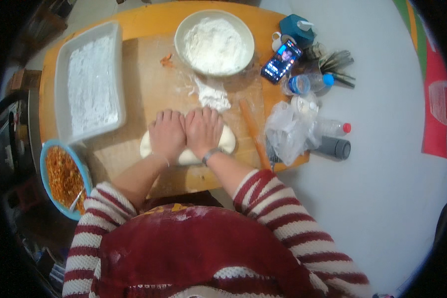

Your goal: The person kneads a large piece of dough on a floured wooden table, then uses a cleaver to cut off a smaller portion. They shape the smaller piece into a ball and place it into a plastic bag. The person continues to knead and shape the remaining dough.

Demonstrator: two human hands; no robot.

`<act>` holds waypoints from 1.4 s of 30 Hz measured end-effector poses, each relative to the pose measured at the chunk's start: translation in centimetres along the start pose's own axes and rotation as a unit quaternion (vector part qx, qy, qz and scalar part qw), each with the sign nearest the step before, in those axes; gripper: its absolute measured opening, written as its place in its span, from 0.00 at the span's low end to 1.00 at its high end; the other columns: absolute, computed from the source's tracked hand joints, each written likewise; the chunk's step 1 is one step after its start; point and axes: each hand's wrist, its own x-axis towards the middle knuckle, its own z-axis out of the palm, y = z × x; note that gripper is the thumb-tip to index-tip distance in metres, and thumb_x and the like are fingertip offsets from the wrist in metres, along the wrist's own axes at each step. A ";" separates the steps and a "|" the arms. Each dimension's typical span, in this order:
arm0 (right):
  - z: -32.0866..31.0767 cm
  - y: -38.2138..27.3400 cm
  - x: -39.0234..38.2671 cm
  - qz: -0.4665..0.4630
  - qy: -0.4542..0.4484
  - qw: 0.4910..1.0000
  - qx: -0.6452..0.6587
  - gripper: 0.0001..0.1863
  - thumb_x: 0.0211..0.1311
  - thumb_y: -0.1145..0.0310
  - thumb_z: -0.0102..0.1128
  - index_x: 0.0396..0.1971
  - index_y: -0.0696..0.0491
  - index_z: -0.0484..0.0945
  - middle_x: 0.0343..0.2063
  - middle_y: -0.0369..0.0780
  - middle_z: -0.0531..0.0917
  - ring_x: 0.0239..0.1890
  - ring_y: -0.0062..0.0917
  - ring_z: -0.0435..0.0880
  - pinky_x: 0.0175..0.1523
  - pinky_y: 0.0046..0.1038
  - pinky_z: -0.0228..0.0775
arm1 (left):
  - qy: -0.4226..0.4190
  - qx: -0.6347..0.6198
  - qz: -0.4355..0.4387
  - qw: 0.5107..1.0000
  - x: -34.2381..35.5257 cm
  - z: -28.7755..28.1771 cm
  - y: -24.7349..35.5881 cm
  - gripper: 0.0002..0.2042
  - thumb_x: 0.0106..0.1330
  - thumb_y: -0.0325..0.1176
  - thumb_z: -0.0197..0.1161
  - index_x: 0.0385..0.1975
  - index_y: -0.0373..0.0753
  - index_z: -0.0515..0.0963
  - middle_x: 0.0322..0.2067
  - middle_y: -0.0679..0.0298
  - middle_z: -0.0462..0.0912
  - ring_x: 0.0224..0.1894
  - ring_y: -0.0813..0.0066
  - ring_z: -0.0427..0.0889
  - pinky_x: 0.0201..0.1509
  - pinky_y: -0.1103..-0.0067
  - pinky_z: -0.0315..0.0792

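A thick, pale roll of dough (227, 140) lies crosswise on the floured wooden board (139, 59). Side by side on top of it, my left hand (167, 137) and my right hand (202, 131) press down with straight arms. The fingers of both hands are closed over the dough's far side, hiding its middle; only its two ends and near edge show. Loose flour (213, 97) is heaped just beyond my fingertips. To the right of the dough a wooden rolling pin (253, 130) rests at a slant.
A large bowl of flour (178, 31) stands at the back. On the left are a flour-dusted plastic tray (59, 99) and a blue bowl of orange-brown filling (62, 174) with a spoon. Along the right edge stand a phone (281, 62), bottles, a plastic bag (288, 129) and a dark flask (334, 147).
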 end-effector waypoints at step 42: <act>-1.4 0.1 -0.7 0.084 -0.016 0.996 0.020 0.15 0.69 0.58 0.49 0.29 0.53 0.80 0.37 0.44 0.79 0.47 0.41 0.72 0.57 0.43 0.57 | -0.032 -0.028 0.098 0.994 0.4 1.0 -1.3 0.11 0.72 0.38 0.51 0.35 0.40 0.79 0.39 0.56 0.79 0.46 0.53 0.75 0.46 0.59 0.71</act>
